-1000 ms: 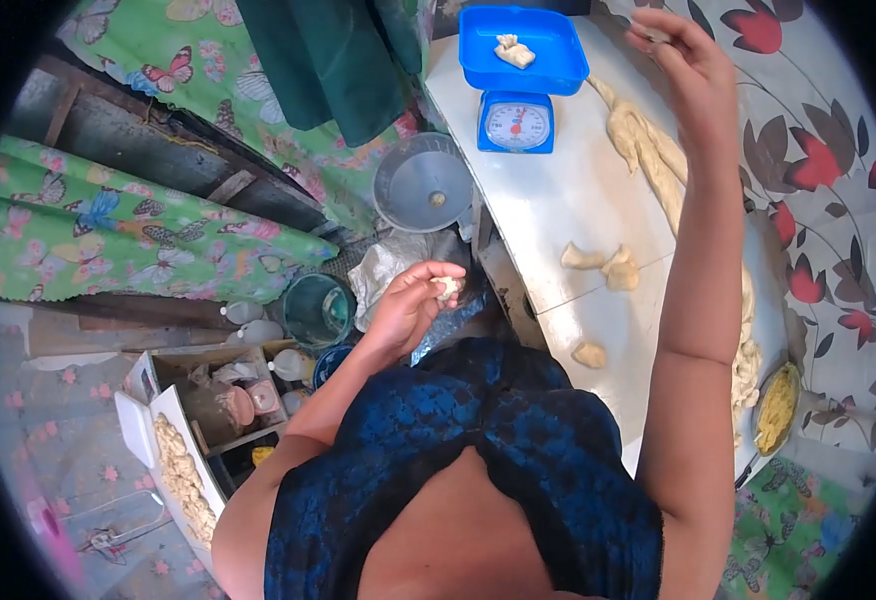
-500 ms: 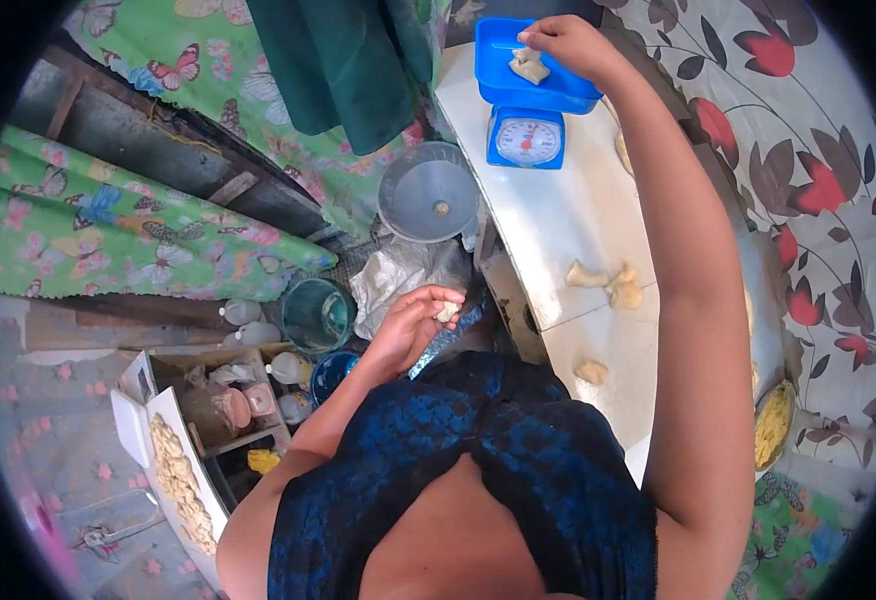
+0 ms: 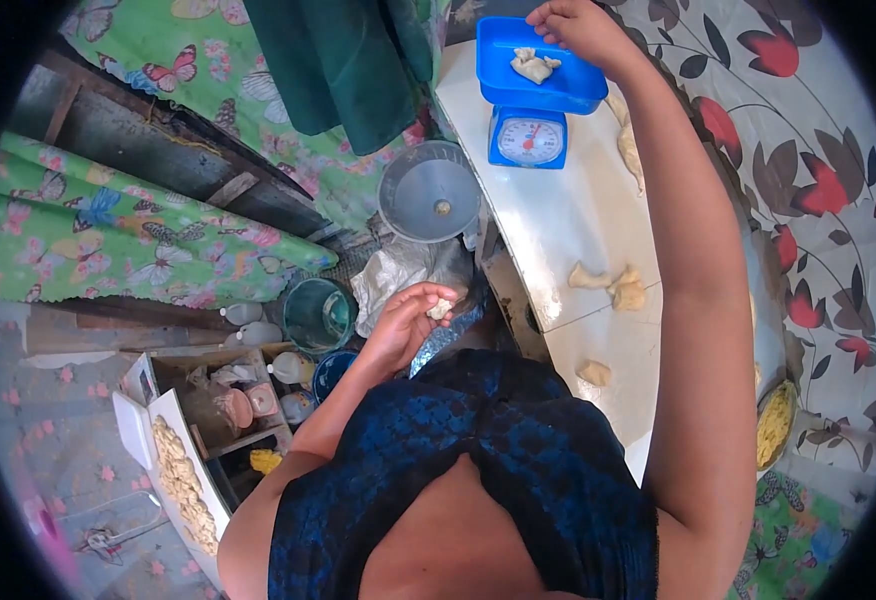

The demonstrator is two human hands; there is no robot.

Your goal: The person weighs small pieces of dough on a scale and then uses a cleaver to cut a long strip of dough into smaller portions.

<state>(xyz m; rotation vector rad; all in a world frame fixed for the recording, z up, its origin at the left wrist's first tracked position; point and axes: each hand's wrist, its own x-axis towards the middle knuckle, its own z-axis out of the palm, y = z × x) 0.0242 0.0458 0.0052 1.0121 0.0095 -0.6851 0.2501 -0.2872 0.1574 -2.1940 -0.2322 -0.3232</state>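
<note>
Dough [image 3: 533, 65] lay in the scale pan [image 3: 558, 92]; your right hand [image 3: 580, 25] hovered half-closed, your left hand [image 3: 408, 318] pinched a spare piece [image 3: 442, 308] — add gently.

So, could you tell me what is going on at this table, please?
A person is portioning dough. The right hand is over the blue scale tray, where a dough lump lies. The left hand holds a small dough piece in its fingers. More pieces lie on the white table.

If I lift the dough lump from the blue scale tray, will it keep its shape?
Probably not: the dough lump looks soft and irregular, so it may sag. It seems light and likely sticky, and unlikely to roll in the blue tray.
</note>
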